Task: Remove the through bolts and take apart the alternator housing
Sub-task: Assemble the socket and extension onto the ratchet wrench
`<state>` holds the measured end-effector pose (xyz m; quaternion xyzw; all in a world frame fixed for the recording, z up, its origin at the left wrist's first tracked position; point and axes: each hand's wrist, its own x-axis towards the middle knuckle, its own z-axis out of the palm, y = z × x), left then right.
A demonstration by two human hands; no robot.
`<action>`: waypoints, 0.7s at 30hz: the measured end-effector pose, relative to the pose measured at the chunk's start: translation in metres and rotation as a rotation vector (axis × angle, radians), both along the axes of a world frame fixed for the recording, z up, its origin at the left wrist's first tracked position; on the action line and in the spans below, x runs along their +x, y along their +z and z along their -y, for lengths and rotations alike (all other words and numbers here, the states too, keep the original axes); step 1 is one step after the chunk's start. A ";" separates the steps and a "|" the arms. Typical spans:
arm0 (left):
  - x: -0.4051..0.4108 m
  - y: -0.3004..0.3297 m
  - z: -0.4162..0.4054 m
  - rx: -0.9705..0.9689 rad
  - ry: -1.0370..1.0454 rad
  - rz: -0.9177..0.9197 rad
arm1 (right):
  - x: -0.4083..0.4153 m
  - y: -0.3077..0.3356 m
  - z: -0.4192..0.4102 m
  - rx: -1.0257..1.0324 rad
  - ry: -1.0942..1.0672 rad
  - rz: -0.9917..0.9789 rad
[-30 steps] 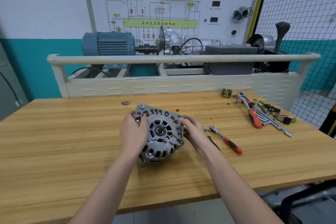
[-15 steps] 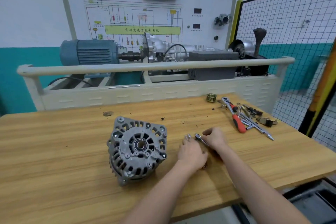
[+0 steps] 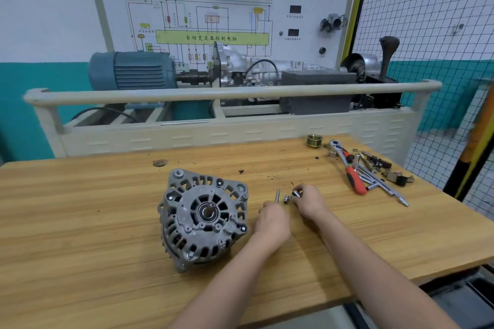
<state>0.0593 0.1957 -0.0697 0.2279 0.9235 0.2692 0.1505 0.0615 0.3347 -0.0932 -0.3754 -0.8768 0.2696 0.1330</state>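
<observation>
- Alternator [image 3: 204,218] lies lower centre of frame on wooden bench [image 3: 80,222], housing still assembled, no hand on it.
- L hand [image 3: 272,219] just right of it, fingers curled round a thin metal rod [image 3: 278,195].
- R hand [image 3: 310,201] pinches a small socket [image 3: 296,193].
- Red-handled ratchet [image 3: 347,168] upper right.

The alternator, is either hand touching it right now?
Apart. The head view shows bare wood between the alternator and the left hand; the right hand lies farther off.
</observation>
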 end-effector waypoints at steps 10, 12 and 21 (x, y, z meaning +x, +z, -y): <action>0.005 0.067 0.051 0.745 -0.060 0.255 | -0.018 0.006 0.011 -0.082 0.001 -0.009; 0.003 0.082 0.067 0.880 -0.071 0.360 | -0.023 0.006 0.016 -0.053 -0.038 0.036; -0.025 0.107 0.126 1.112 -0.047 0.555 | -0.032 0.016 0.030 -0.065 -0.085 0.015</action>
